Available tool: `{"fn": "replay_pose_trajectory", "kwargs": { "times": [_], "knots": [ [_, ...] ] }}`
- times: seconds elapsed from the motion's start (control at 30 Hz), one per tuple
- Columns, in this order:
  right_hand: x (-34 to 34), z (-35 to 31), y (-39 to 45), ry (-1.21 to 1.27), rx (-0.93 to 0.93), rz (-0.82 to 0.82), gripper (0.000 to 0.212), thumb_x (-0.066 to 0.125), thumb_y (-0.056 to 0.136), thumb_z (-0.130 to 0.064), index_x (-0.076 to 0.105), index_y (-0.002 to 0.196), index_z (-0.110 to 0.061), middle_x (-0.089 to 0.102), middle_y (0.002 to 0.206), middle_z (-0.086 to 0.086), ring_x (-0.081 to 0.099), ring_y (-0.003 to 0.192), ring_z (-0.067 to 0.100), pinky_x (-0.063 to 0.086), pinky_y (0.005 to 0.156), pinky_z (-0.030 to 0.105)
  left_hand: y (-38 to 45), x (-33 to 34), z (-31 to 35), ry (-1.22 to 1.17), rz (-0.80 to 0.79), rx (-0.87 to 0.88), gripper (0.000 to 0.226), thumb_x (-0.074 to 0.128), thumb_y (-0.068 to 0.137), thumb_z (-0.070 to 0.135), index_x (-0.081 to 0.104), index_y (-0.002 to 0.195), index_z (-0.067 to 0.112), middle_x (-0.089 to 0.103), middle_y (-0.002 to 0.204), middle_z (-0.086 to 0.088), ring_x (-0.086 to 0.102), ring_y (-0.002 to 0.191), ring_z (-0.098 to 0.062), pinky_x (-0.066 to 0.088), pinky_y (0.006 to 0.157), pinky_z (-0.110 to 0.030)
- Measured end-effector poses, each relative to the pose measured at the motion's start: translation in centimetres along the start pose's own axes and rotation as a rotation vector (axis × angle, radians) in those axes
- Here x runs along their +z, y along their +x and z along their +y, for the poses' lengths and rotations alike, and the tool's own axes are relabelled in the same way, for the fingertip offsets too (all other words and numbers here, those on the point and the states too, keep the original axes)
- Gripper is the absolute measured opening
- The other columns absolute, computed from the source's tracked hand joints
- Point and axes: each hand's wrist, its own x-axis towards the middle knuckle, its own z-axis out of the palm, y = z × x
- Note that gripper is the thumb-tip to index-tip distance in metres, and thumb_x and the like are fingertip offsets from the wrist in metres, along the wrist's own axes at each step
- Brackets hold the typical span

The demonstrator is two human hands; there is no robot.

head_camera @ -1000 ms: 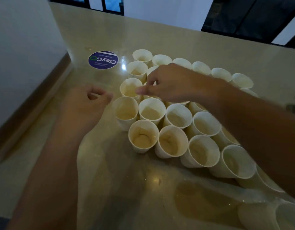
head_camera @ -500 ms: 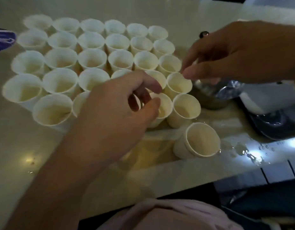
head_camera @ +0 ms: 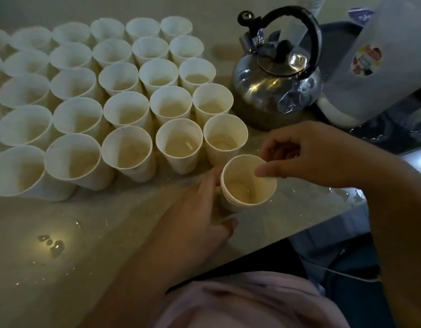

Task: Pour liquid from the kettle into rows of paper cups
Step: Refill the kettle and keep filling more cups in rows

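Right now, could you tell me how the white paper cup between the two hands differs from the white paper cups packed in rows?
The lone white paper cup stands apart near the counter edge; the rowed white paper cups sit packed rim to rim. The left hand grips the lone cup's side and the right hand pinches its rim; no hand touches the rowed cups. Both are upright, and the nearest ones hold a little liquid.

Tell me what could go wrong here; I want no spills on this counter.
The left hand and right hand grip a lone cup holding liquid near the counter edge; a slip could tip it off. Sliding it toward the packed rows might jostle neighbours. The counter already shows droplets.
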Motion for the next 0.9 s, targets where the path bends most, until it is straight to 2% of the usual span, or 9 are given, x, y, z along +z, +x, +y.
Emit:
{"fn": "replay_pose_trajectory", "kwargs": {
  "times": [0.07,0.13,0.23,0.3,0.4,0.6,0.73,0.83,0.9],
  "knots": [
    [0.4,0.4,0.0,0.031,0.005,0.012,0.027,0.07,0.072,-0.058,0.069,0.089,-0.037,0.073,0.083,-0.016,0.07,0.075,0.001,0.06,0.077,0.033,0.4,1.0,-0.5,-0.003,0.015,-0.028,0.082,0.079,0.078,0.044,0.021,0.134,0.064,0.05,0.136,0.029,0.05,0.123,0.003,0.049,0.1,-0.033],
    [0.7,0.7,0.0,0.055,-0.002,0.045,0.019,0.07,0.079,-0.051,0.069,0.088,-0.036,0.074,0.079,-0.013,0.07,0.072,0.003,0.061,0.077,0.035,0.7,1.6,-1.0,-0.07,0.031,-0.043,0.083,0.081,0.076,0.044,0.027,0.136,0.061,0.052,0.136,0.028,0.05,0.126,0.0,0.049,0.102,-0.037],
    [0.8,1.1,0.2,0.08,-0.017,0.093,0.012,0.071,0.083,-0.044,0.068,0.087,-0.033,0.074,0.075,-0.011,0.071,0.068,0.004,0.059,0.072,0.028,1.1,2.0,-0.9,-0.15,0.066,-0.037,0.095,0.086,0.068,0.047,0.027,0.143,0.056,0.048,0.138,0.029,0.047,0.13,-0.001,0.048,0.104,-0.039],
    [1.0,1.1,0.3,0.139,-0.029,0.112,0.014,0.072,0.083,-0.041,0.067,0.086,-0.029,0.075,0.072,-0.009,0.07,0.066,0.004,0.056,0.066,0.02,1.1,1.9,-0.2,-0.218,0.122,0.037,0.1,0.09,0.066,0.041,0.027,0.141,0.059,0.046,0.137,0.031,0.046,0.13,0.0,0.047,0.104,-0.037],
    [1.5,1.1,0.6,0.177,-0.055,0.135,0.015,0.072,0.084,-0.039,0.066,0.083,-0.026,0.073,0.067,-0.005,0.067,0.059,0.003,0.05,0.059,0.013,1.1,1.6,0.6,-0.18,0.2,0.167,0.097,0.088,0.067,0.039,0.024,0.134,0.067,0.044,0.135,0.035,0.047,0.127,0.002,0.048,0.099,-0.03],
    [2.0,1.9,1.1,0.097,-0.06,0.148,0.011,0.073,0.084,-0.042,0.067,0.079,-0.033,0.068,0.079,-0.021,0.063,0.071,-0.001,0.046,0.063,0.014,0.8,1.5,0.5,-0.08,0.218,0.204,0.088,0.081,0.067,0.051,0.031,0.139,0.057,0.051,0.131,0.027,0.055,0.117,0.0,0.055,0.088,-0.031],
    [1.9,2.0,1.1,0.116,-0.076,0.129,0.011,0.072,0.085,-0.039,0.067,0.08,-0.031,0.069,0.079,-0.016,0.063,0.069,0.0,0.048,0.064,0.014,0.9,1.0,0.7,-0.07,0.194,0.228,0.086,0.082,0.068,0.053,0.034,0.139,0.054,0.052,0.13,0.028,0.056,0.117,-0.001,0.055,0.087,-0.03],
    [1.2,1.9,0.9,0.121,-0.09,0.109,0.01,0.071,0.085,-0.037,0.068,0.082,-0.028,0.07,0.079,-0.012,0.065,0.07,0.003,0.05,0.066,0.015,1.0,0.7,1.0,-0.086,0.186,0.234,0.087,0.086,0.066,0.047,0.038,0.138,0.053,0.054,0.129,0.028,0.058,0.116,0.0,0.053,0.085,-0.019],
    [0.6,1.8,0.6,0.104,-0.1,0.133,0.011,0.068,0.086,-0.04,0.067,0.082,-0.029,0.069,0.079,-0.012,0.064,0.069,0.004,0.05,0.064,0.014,0.9,0.5,1.2,-0.089,0.182,0.229,0.088,0.087,0.063,0.046,0.036,0.134,0.059,0.055,0.126,0.031,0.058,0.112,0.004,0.051,0.08,-0.014]
  ]
}}
